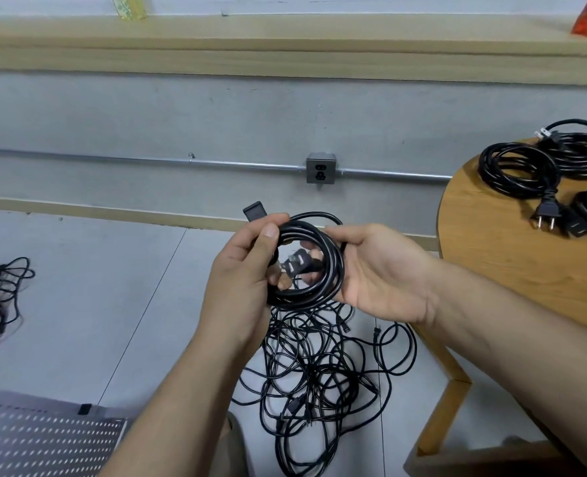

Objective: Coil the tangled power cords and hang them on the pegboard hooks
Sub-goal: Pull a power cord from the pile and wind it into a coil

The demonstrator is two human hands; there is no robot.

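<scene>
Well, the round wooden surface [491, 270] at right carries finished coils [516, 166]. The tangle [319, 383] lies on the floor at lower centre, and the pegboard [44, 438] is at lower left. At mid-frame I hold the coil [330, 270]. My left grip [244, 280] clamps its left side, thumb over the loops. My right grip [381, 273] holds the right side, fingers behind, thumb on top. I'd wrap the plug [300, 261] snugly through the middle, so the loops can't spring apart.
</scene>
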